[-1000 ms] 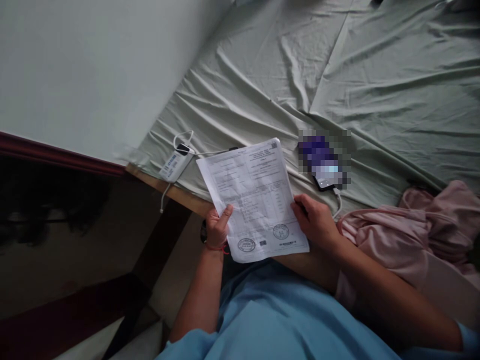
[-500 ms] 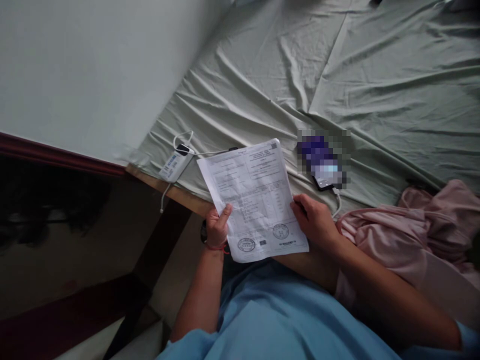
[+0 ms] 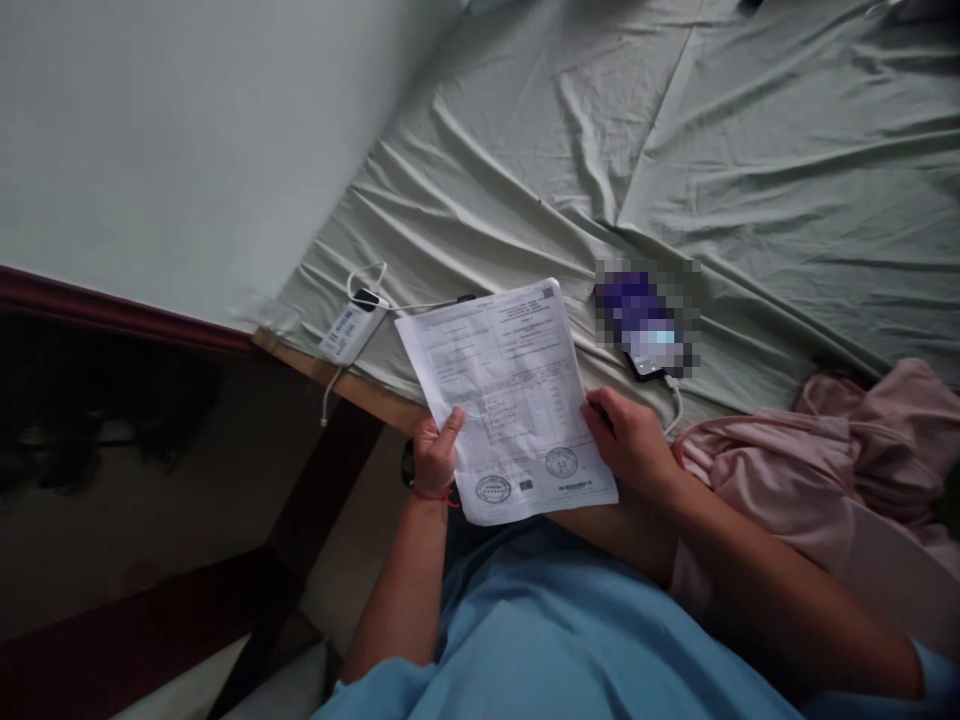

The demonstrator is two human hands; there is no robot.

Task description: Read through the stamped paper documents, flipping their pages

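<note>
A: How's that paper (image 3: 517, 370) gonna handle?

B: Looks light, floppy and creased to me, probably tears easily. I'd take it by the side edges.

A: And your grip?

B: My left hand (image 3: 436, 458) pinches the left edge, thumb on top. My right hand (image 3: 630, 435) pinches the right edge, though I can't see every finger. Paper sits between them, printed face up, with the phone (image 3: 636, 300) lying off to its right on the cloth (image 3: 750, 200).
</note>
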